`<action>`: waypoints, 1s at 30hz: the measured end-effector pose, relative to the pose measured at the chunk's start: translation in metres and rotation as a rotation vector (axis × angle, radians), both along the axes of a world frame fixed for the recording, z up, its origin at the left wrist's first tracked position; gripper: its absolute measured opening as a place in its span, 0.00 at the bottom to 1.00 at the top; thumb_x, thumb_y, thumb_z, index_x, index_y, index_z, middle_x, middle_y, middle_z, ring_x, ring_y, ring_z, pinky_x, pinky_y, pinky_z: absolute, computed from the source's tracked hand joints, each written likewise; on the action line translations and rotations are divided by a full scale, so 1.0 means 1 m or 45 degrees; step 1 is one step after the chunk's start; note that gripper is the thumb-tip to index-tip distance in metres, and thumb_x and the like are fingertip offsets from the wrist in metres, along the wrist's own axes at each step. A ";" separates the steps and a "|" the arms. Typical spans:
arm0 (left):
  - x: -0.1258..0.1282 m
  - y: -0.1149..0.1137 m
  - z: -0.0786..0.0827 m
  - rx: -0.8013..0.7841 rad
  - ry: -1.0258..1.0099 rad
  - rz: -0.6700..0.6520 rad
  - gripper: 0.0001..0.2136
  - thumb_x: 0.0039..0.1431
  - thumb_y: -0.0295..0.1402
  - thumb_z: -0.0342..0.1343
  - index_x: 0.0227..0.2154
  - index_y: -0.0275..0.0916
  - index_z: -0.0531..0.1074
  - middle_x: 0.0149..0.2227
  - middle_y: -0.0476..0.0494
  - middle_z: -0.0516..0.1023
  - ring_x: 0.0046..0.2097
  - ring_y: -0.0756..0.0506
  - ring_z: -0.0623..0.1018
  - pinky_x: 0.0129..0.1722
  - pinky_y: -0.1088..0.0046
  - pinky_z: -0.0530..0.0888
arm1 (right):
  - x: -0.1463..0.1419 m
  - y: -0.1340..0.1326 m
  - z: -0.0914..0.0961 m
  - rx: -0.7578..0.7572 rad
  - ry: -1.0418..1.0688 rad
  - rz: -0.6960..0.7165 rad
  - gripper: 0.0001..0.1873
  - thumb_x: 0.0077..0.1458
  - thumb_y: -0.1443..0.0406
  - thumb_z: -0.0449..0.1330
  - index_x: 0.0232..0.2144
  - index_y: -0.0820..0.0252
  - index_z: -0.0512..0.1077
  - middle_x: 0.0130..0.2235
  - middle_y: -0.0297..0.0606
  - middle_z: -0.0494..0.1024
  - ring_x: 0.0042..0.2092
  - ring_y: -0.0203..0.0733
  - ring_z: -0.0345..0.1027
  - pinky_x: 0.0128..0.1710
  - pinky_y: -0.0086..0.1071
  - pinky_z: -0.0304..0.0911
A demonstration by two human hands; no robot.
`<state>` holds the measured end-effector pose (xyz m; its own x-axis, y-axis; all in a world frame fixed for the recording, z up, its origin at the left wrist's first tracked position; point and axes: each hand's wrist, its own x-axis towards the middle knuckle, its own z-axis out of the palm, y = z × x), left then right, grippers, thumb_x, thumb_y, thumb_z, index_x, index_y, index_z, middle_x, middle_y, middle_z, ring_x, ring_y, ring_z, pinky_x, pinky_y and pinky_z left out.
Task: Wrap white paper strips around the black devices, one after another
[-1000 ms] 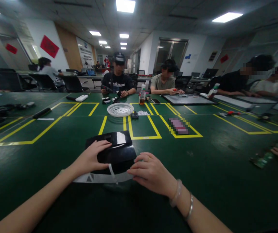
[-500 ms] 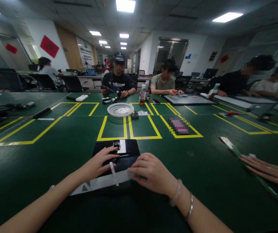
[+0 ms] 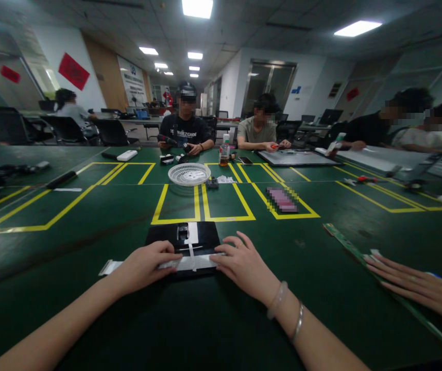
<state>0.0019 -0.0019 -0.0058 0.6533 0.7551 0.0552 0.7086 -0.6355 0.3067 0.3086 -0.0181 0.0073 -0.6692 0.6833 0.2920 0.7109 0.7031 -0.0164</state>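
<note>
White strip (image 3: 201, 262) | left hand (image 3: 146, 267): grip released, flat on it | right hand (image 3: 244, 265): likewise

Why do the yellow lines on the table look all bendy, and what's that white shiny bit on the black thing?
Head view: the wide lens bows the yellow lines and stretches whatever is near the bottom edge; the white patch on the black panel, beyond the left hand and right hand, may be glare from the ceiling lights or a label; I cannot tell.
</note>
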 end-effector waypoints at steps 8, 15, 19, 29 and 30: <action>-0.001 -0.001 -0.002 0.117 0.075 -0.030 0.16 0.69 0.37 0.48 0.56 0.48 0.71 0.48 0.41 0.69 0.44 0.42 0.72 0.41 0.71 0.69 | -0.002 -0.002 -0.003 0.059 -0.003 -0.070 0.12 0.61 0.65 0.60 0.46 0.45 0.75 0.56 0.37 0.72 0.62 0.55 0.57 0.62 0.64 0.42; 0.000 0.000 -0.004 0.206 0.162 -0.074 0.15 0.70 0.36 0.46 0.55 0.50 0.71 0.47 0.42 0.69 0.42 0.42 0.71 0.37 0.71 0.67 | -0.003 -0.001 -0.003 -0.030 -0.002 -0.044 0.15 0.60 0.72 0.59 0.45 0.48 0.75 0.47 0.35 0.78 0.56 0.50 0.64 0.61 0.64 0.41; 0.000 0.001 -0.005 0.248 0.165 -0.087 0.15 0.70 0.36 0.46 0.55 0.49 0.71 0.46 0.42 0.69 0.41 0.43 0.71 0.35 0.72 0.67 | -0.005 -0.004 -0.002 -0.078 -0.004 -0.012 0.17 0.62 0.69 0.56 0.51 0.48 0.71 0.48 0.37 0.76 0.55 0.49 0.63 0.61 0.62 0.42; 0.012 -0.008 -0.001 0.365 0.214 -0.162 0.16 0.66 0.27 0.53 0.55 0.45 0.69 0.45 0.43 0.70 0.41 0.43 0.71 0.38 0.69 0.69 | -0.013 -0.013 -0.012 -0.127 -0.055 -0.028 0.20 0.65 0.60 0.54 0.59 0.45 0.64 0.53 0.41 0.69 0.56 0.49 0.61 0.63 0.58 0.41; 0.014 -0.009 -0.001 0.365 0.224 -0.170 0.18 0.65 0.27 0.54 0.57 0.46 0.67 0.46 0.43 0.69 0.41 0.43 0.71 0.39 0.68 0.69 | -0.014 -0.013 -0.012 -0.123 -0.060 -0.032 0.21 0.65 0.59 0.54 0.59 0.45 0.63 0.53 0.41 0.69 0.56 0.49 0.61 0.63 0.58 0.41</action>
<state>0.0156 -0.0113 -0.0067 0.7637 0.6323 0.1304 0.6393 -0.7687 -0.0168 0.2946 -0.0312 -0.0049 -0.6631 0.7233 0.1928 0.7297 0.6820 -0.0491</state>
